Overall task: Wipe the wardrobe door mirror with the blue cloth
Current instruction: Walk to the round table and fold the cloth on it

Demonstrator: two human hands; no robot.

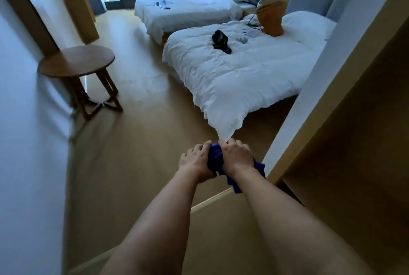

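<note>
You stand on a tan floor [137, 164] in a hotel room with two white beds, the nearer bed [239, 79] carrying a black item [220, 41] and an orange bag [271, 19]. One round wooden table [77, 62] sits by the left wall. Your left hand [195, 160] and right hand [235, 155] both clench one blue cloth [215, 159] bunched between them, its corner hanging below your right wrist.

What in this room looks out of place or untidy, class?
The nearer bed has a black item and an orange bag left on its white duvet. Both hands hold the bunched blue cloth.
</note>
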